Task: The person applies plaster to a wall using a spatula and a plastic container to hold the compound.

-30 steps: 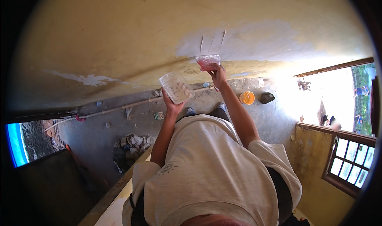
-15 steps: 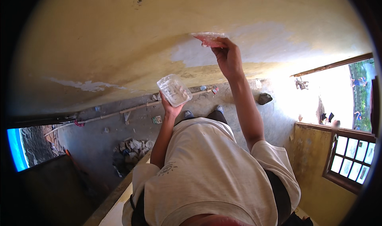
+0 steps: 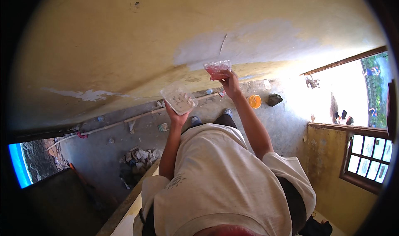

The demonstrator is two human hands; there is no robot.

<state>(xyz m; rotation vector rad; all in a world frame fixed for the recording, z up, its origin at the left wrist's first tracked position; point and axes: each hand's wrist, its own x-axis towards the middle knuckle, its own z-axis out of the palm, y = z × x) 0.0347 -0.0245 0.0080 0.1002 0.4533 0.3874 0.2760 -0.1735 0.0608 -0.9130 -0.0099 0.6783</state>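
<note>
My left hand (image 3: 178, 114) is closed round the lower edge of a clear plastic container (image 3: 181, 99), which has whitish paste smeared inside. In my right hand (image 3: 230, 84) is a red plastic scraper (image 3: 217, 71), pinched at its lower edge and coated with white paste along its top. The scraper stands apart from the yellow wall (image 3: 124, 36), to the right of the container. A broad greyish-white patch (image 3: 249, 38) covers part of the wall beyond it. Within that patch a thin white streak (image 3: 223, 44) slants up the surface.
On the floor stand an orange bucket (image 3: 255, 102) and a dark lump (image 3: 274, 99) beside it. A long pale pole (image 3: 137, 117) lies along the wall's foot. Crumpled rubbish (image 3: 139, 159) is heaped at left. Bright light enters by an opening at right, above a window (image 3: 368, 158).
My right hand has come down and away from the wall with the scraper, uncovering the white streak and the orange bucket. The container in my left hand has tilted and shifted slightly.
</note>
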